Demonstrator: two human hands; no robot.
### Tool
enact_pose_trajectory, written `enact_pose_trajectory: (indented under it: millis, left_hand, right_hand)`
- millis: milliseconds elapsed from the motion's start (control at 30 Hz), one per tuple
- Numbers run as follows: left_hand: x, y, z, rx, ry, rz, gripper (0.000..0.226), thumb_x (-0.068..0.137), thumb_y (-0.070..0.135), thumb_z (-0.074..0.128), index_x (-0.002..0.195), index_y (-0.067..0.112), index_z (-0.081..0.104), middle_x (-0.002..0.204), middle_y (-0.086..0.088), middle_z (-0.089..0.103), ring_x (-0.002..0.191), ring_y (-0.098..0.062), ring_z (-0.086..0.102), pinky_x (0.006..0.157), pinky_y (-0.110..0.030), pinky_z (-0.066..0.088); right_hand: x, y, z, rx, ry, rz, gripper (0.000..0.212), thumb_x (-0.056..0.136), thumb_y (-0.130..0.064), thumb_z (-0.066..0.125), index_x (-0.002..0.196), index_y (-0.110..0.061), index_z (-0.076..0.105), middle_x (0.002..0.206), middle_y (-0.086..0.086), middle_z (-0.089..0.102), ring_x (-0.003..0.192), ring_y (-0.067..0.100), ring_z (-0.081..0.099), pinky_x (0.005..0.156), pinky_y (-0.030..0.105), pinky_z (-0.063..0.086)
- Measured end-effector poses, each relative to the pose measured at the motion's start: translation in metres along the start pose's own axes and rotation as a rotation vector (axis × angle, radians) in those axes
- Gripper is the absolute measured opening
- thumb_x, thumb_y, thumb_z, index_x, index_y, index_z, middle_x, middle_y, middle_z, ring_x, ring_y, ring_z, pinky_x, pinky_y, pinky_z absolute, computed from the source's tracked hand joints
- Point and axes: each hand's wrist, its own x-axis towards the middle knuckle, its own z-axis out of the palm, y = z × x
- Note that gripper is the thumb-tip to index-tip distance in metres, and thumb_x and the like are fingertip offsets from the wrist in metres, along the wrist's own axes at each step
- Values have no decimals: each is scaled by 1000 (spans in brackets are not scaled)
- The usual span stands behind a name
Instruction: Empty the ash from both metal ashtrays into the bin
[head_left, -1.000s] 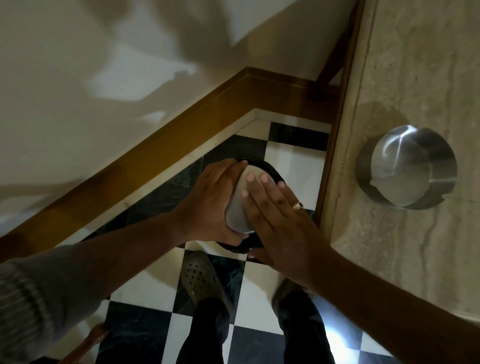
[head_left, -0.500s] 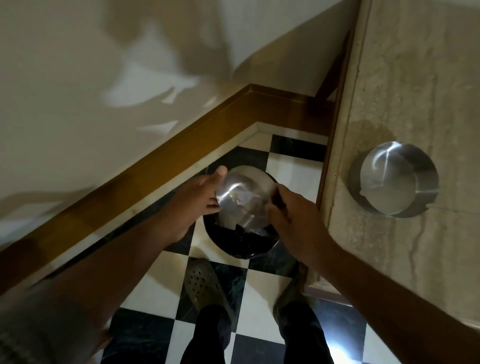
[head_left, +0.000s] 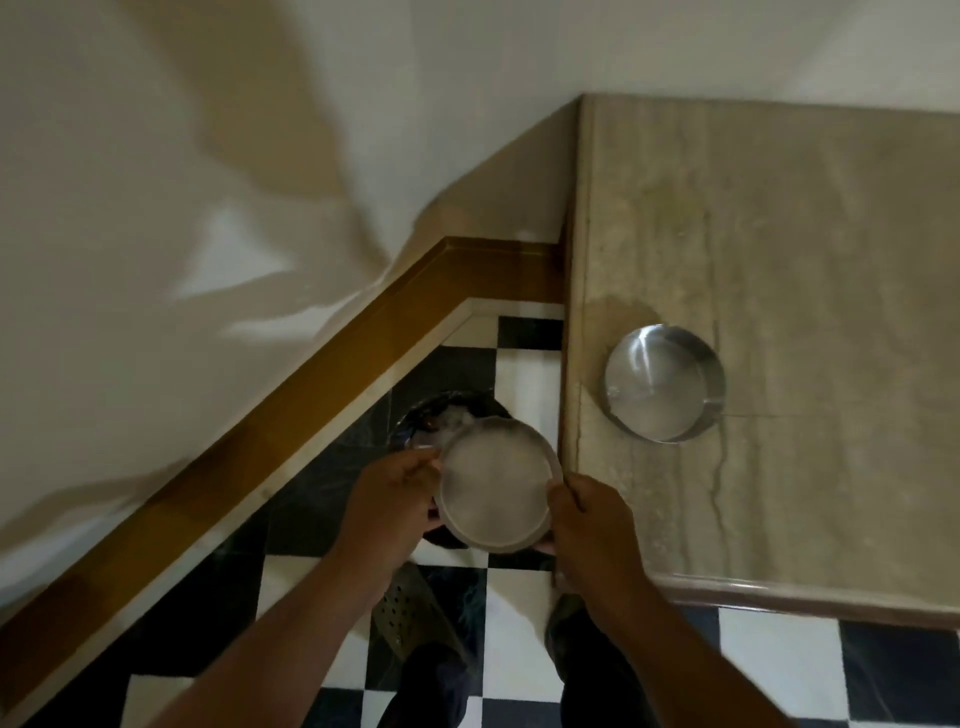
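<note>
Fingers (head_left: 423, 460) of both hands clamped on ashtray (head_left: 496, 493) rim, above bin (head_left: 415, 421).

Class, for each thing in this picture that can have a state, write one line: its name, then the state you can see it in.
Held ashtray: open side up, blurred, gripped at opposite rims above the bin.
Left hand: closed on the held ashtray's left rim.
Right hand: closed on its right rim.
Second ashtray: resting upright on the stone counter, untouched; no ash visible.
Bin: open, on the floor, partly hidden; holds light-coloured refuse.
</note>
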Motion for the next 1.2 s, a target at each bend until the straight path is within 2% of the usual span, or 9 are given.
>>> enact_pose_trajectory:
  millis: [100, 200, 300, 533, 733, 833, 933, 1133, 1200]
  left_hand:
    - [-23, 5, 29, 49, -70, 15, 26, 101, 11, 49, 103, 25, 71, 114, -10, 69, 100, -24, 68, 80, -37, 62]
    - [-46, 16, 82, 167, -210, 63, 33, 97, 9, 50, 102, 28, 77, 102, 2, 73, 100, -24, 69, 88, -46, 60]
    - [-56, 22, 135, 183, -272, 56, 37, 76, 18, 51, 74, 45, 77, 90, 14, 71, 96, -30, 70, 82, -53, 61]
    - [-54, 53, 248, 261, -262, 158, 24, 86, 5, 51, 82, 23, 67, 82, 0, 67, 79, -20, 63, 71, -37, 53]
    - [-26, 88, 303, 223, -154, 149, 24, 72, 20, 52, 88, 27, 68, 92, -7, 72, 91, -28, 70, 83, -53, 60]
    - [-12, 97, 312, 222, -133, 132, 28, 73, 18, 51, 95, 22, 68, 96, -6, 71, 92, -27, 69, 86, -54, 59]
    - [-4, 99, 319, 238, -116, 127, 26, 72, 20, 56, 93, 19, 70, 95, -8, 72, 94, -30, 69, 86, -54, 59]
    - [-3, 97, 323, 265, -101, 141, 31, 73, 23, 62, 102, 20, 72, 92, -4, 74, 87, -24, 71, 84, -51, 60]
    - [-13, 102, 320, 304, -65, 185, 39, 76, 26, 64, 113, 16, 70, 100, -3, 73, 91, -24, 69, 85, -48, 59]
  right_hand:
    - [-14, 20, -37, -79, 108, 56, 30, 99, -17, 46, 78, -9, 66, 80, 14, 69, 73, 25, 65, 69, 43, 58]
    - [-28, 40, -88, -86, 193, 84, 36, 97, -14, 49, 63, -13, 60, 64, 6, 62, 63, 21, 57, 62, 36, 49]
    - [-34, 52, -139, -84, 269, 124, 38, 94, -7, 51, 56, -9, 55, 54, 7, 56, 54, 16, 47, 53, 33, 37]
    - [9, 67, -231, -82, 406, 149, 32, 93, -10, 44, 72, -1, 66, 70, 17, 66, 68, 30, 62, 67, 46, 54]
    - [76, 48, -275, -86, 381, 74, 31, 96, -10, 43, 93, 9, 68, 88, 26, 68, 80, 40, 66, 73, 56, 57]
    - [100, 43, -281, -123, 367, 73, 30, 96, -9, 43, 87, 6, 67, 81, 18, 65, 69, 26, 61, 64, 38, 56]
    - [114, 44, -285, -215, 332, 48, 31, 96, -9, 40, 81, 2, 66, 76, 13, 60, 57, 13, 50, 47, 23, 36]
    - [112, 51, -284, -243, 321, -18, 28, 98, -13, 41, 76, -8, 58, 72, 7, 57, 53, 10, 47, 45, 18, 30]
    - [104, 45, -288, -248, 322, -9, 23, 98, -19, 43, 85, -10, 60, 86, 13, 61, 63, 17, 54, 50, 18, 34]
